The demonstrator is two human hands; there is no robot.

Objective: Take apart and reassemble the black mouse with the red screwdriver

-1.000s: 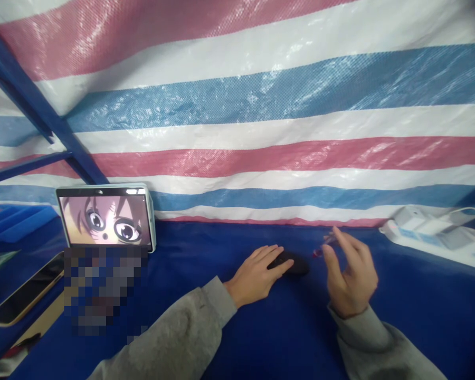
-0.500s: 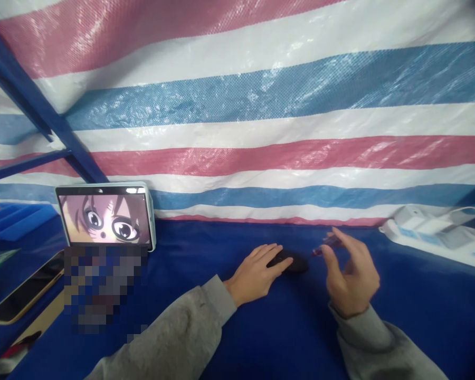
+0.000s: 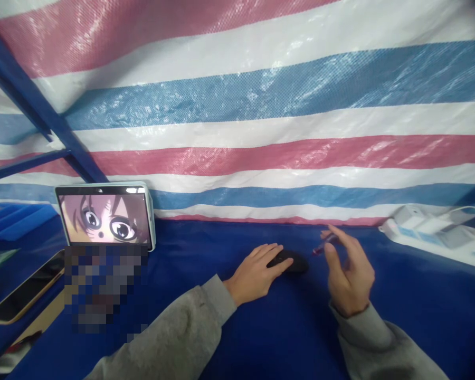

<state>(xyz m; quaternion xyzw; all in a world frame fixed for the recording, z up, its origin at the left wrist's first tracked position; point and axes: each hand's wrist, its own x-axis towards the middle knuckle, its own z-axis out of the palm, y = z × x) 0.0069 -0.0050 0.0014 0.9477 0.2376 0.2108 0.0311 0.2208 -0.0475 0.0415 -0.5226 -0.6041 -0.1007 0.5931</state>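
Observation:
A black computer mouse lies on the blue tabletop, partly covered by my left hand. The fingers and thumb of that hand hold it from its left side. To the right, my right hand is raised over the table, thumb and index finger bent toward each other. Between its fingers is a small, slim, see-through reddish-purple thing; its kind is too blurred to make out. Its tip points left, toward the mouse, and does not touch it.
A tablet showing a cartoon stands at the back left, by a phone and a blue tray. A white power strip with plugs lies at the right. Striped sheeting hangs behind the blue table.
My right hand has shifted slightly left and turned, its index finger lifting a little higher. My left hand and the mouse have stayed in place.

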